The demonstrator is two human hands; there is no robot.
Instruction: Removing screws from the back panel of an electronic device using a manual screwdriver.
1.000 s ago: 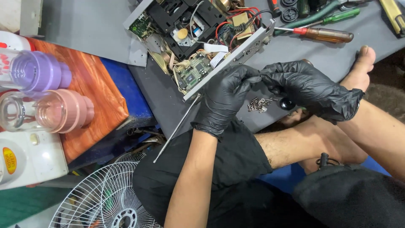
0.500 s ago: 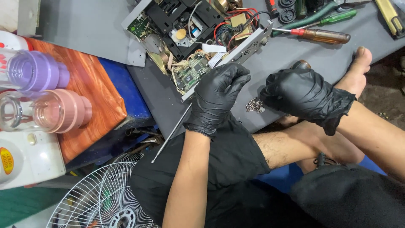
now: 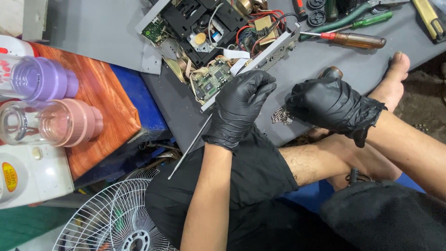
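Hands in black gloves over a grey mat. Left hand, fingers curled, rests against the edge of an opened electronic chassis; a pinch cannot be told. Right hand, fingers bent down, touches a small heap of screws just beside the chassis corner. Screwdrivers lie beyond.

I see an evenly, softly lit scene in sharp focus, with only faint shadows. Light glints off the black gloves at the frame's centre. The upper left corner is slightly washed out, and edges bend a little.
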